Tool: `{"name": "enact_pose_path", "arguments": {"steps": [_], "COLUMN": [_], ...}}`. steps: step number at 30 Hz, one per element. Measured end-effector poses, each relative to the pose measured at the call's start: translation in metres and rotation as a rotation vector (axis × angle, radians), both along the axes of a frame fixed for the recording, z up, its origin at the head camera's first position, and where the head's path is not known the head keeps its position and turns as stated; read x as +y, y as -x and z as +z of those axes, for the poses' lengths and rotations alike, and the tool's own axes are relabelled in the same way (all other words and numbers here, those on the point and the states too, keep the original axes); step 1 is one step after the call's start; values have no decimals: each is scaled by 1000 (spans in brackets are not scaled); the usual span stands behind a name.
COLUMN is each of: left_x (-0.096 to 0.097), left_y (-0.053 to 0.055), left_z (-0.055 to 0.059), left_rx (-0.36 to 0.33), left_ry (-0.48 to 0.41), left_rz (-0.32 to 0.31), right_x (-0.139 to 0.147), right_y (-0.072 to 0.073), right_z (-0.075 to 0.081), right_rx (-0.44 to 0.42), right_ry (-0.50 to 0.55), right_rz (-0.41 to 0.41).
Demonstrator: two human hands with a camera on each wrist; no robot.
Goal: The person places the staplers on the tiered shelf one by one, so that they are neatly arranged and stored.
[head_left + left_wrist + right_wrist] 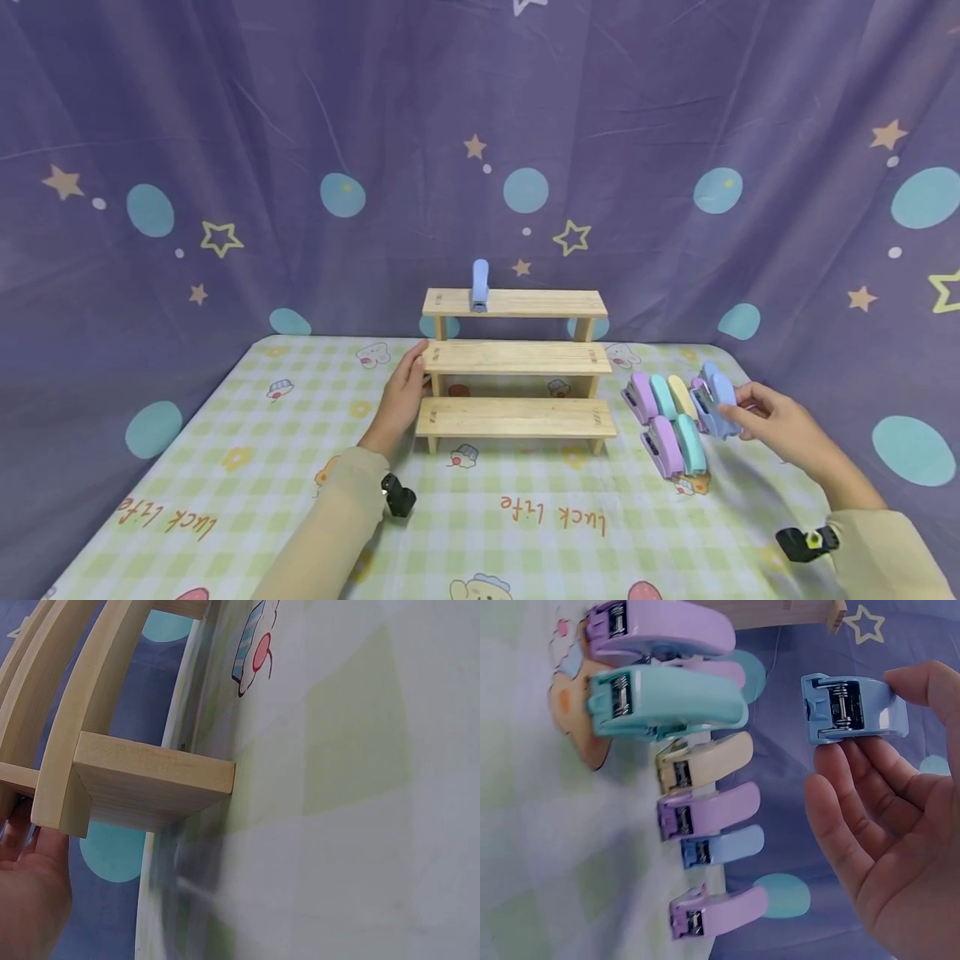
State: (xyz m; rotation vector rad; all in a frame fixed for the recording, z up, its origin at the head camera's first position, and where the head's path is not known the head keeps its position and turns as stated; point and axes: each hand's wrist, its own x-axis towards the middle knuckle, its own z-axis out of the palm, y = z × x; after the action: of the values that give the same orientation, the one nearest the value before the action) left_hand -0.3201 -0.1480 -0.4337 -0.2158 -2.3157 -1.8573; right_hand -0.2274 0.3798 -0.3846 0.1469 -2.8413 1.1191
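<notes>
My right hand [780, 425] pinches a light blue stapler [889, 709] between thumb and fingers, raised off the table at the right end of the stapler group. At the left end of a three-step wooden display stand [517, 358], my left hand [401, 392] holds the end of the middle board; part of its fingers is hidden behind the wood. Another light blue stapler [480, 287] stands on the top step, left of its middle. Beside the right hand are purple staplers [664, 446], teal ones [690, 444] and a cream one [681, 396].
A green-and-white checked cloth [277, 517] with printed figures covers the table. Behind it hangs a purple curtain [420, 100] with stars and dots. The staplers stand in two close rows to the right of the stand.
</notes>
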Motion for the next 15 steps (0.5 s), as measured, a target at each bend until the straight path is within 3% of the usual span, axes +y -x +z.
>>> {"name": "enact_pose_path", "arguments": {"steps": [8, 12, 15], "left_x": [-1, 3, 3], "left_y": [-3, -17, -16], "left_z": [3, 22, 20], "left_rx": [-2, -11, -4], "left_ry": [-23, -11, -6], "left_rz": [-13, -20, -13], "right_x": [-16, -27, -36], "right_y": [8, 13, 18], "right_z": [15, 20, 22], "right_rx": [42, 53, 66], "right_ry": [9, 27, 18], "right_rz": [36, 54, 70]}}
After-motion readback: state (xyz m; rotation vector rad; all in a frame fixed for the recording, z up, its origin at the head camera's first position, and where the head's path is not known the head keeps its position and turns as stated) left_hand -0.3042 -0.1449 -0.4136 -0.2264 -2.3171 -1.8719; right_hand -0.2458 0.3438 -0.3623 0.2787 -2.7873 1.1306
